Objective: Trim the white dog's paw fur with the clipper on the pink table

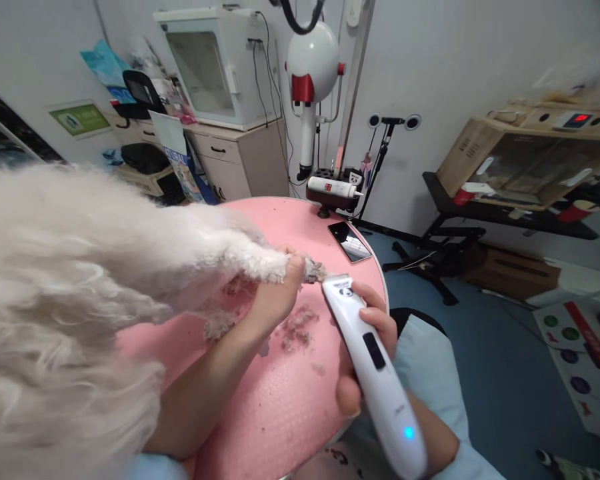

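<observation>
A fluffy white dog (70,267) stands at the left, one leg stretched out over the pink round table (270,407). My left hand (280,293) is closed around the end of that leg, with the thumb on top. The dog's paw (314,270) pokes out past my fingers, its fur short and greyish. My right hand (380,327) grips a white hair clipper (375,373) with a dark display and a lit blue light. The clipper's blade end is at the paw, touching or very close. Clumps of cut fur (299,328) lie on the table below.
On the table's far right edge lies a phone (350,241). Behind it, a black holder (325,193) carries a white nozzle bottle (334,187). A white stand dryer (313,63) rises at the back. To the right stands a wooden box with a glass front (530,167).
</observation>
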`<act>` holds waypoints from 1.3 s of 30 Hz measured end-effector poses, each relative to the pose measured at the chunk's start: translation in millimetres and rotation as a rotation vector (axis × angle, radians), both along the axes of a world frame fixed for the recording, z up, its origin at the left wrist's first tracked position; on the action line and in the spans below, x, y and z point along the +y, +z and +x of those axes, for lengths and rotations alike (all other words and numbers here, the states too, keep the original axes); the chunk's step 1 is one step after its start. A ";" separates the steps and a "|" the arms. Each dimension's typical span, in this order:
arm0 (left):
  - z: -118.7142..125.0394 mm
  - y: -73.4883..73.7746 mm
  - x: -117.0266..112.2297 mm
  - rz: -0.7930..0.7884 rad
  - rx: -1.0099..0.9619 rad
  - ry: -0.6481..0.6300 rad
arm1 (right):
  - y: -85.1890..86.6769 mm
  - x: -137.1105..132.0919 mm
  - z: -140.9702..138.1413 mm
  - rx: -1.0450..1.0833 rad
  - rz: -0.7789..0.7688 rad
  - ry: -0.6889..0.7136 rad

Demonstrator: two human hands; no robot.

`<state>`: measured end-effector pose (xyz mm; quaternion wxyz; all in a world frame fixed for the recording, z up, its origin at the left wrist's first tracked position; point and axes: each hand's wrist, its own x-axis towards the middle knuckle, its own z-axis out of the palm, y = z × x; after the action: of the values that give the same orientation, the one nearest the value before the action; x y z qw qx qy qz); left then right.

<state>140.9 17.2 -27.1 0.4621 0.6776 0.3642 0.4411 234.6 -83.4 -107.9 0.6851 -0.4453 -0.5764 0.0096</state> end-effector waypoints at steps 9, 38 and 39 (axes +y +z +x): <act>1.3 2.1 -0.8 0.023 0.006 0.006 | 34.4 -8.1 45.8 -0.431 0.114 0.030; -8.6 3.1 13.8 0.046 0.098 -0.208 | 77.2 18.6 71.7 -0.315 -0.108 0.430; -9.2 1.7 14.9 0.057 0.116 -0.210 | 83.5 22.0 75.2 -0.346 -0.140 0.473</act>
<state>131.7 32.1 -25.4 0.4645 0.7493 0.3045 0.3605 309.9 -61.5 -24.4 0.5228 -0.3399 -0.7704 0.1328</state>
